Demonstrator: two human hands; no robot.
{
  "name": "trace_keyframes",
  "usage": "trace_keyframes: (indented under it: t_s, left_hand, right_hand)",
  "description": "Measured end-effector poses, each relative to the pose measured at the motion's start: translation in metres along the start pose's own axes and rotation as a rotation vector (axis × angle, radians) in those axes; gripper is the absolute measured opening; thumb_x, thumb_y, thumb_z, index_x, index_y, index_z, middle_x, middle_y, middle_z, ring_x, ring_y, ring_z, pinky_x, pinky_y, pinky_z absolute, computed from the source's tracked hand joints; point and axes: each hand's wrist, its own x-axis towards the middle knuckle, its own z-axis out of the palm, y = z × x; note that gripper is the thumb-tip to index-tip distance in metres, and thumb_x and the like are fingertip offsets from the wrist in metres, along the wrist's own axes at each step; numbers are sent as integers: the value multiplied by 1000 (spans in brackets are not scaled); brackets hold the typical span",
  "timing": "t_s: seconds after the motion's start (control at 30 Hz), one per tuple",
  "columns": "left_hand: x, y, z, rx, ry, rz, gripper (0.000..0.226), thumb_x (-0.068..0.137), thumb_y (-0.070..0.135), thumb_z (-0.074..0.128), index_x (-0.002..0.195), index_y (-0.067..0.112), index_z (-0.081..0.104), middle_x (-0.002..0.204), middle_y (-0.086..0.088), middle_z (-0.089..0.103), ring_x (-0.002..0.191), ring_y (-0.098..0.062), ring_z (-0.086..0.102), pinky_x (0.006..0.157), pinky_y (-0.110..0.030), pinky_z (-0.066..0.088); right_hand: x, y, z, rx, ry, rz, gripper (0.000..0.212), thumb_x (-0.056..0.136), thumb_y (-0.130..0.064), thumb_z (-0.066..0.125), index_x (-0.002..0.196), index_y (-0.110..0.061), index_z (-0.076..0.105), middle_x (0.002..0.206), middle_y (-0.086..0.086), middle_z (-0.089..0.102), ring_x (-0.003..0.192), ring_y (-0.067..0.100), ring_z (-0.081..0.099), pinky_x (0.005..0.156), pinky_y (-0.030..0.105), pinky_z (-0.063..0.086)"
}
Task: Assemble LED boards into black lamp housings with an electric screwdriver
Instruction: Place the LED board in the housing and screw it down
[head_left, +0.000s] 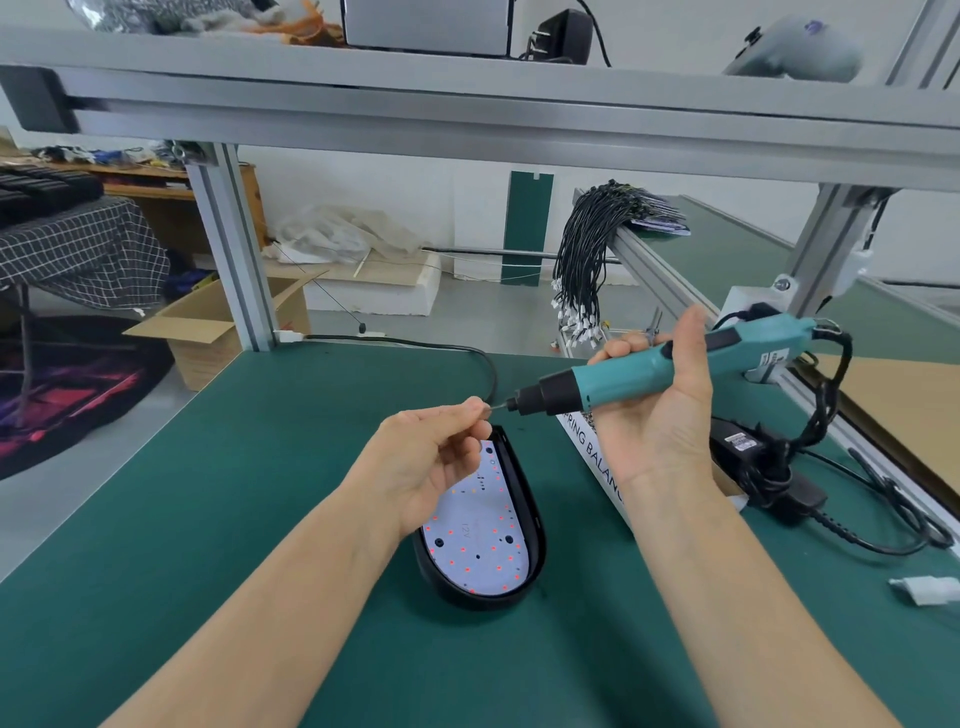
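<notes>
While hands hover, white LED board (480, 540) fills black housing (530, 525).

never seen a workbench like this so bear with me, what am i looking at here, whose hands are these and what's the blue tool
One picture, from a camera on the person's head, looking down at their own two hands. The right hand grips a teal electric screwdriver. The left hand pinches something tiny, probably a screw, at the screwdriver's tip. Below, on the green bench mat, lies a black oval lamp housing holding a white LED board with red dots. A black power adapter with cable lies to the right.
</notes>
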Motion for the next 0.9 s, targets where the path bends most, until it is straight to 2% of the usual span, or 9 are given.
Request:
trace_keyframes:
  t_s: [0.13, 0.27, 0.37, 0.57, 0.73, 0.9]
  left_hand:
    - [-1, 2, 0, -39, -17, -4, 18, 90, 12, 63, 80, 0, 72, 65, -6, 67, 50, -9, 56, 49, -17, 52]
    - [-2, 3, -1, -36, -35, 10, 13, 88, 1, 60, 83, -2, 72, 68, -8, 68, 52, -10, 59, 52, -19, 54]
    - [-3, 3, -2, 46, -29, 54, 14, 88, -5, 58, 88, -2, 72, 67, -7, 69, 53, -9, 60, 54, -18, 54]
    - [-4, 3, -3, 180, -5, 146, 13, 86, -5, 63, 84, 2, 74, 67, -7, 70, 55, -9, 60, 55, -18, 53]
    - [-3, -1, -1, 442, 83, 333, 22, 84, -7, 64, 74, 10, 73, 59, -3, 67, 49, -8, 56, 54, -20, 53]
    - [-2, -2, -4, 203, 0, 206, 15, 84, -5, 64, 80, 5, 74, 65, -7, 69, 53, -10, 60, 56, -19, 53]
  right_hand:
    - [1, -1, 2, 8, 25, -2, 30, 76, -40, 73, 79, -20, 51, 67, -4, 52, 56, 10, 53, 60, 24, 50]
    - [0, -1, 2, -1, 47, 8, 30, 79, -39, 72, 80, -19, 50, 67, -3, 52, 56, 10, 53, 59, 24, 50]
    - [0, -1, 1, -17, 48, 7, 29, 81, -38, 71, 81, -19, 49, 64, -4, 52, 54, 10, 51, 60, 23, 49]
    - [0, -1, 1, -52, 17, -1, 29, 77, -37, 71, 80, -20, 49, 65, -5, 51, 56, 8, 50, 58, 21, 48]
    - [-3, 3, 2, -82, -42, -29, 33, 70, -41, 72, 81, -20, 48, 67, -5, 50, 57, 8, 50, 60, 20, 47]
    - [-3, 3, 1, -66, -51, -29, 38, 67, -43, 72, 85, -19, 48, 69, -6, 50, 58, 7, 50, 62, 20, 47]
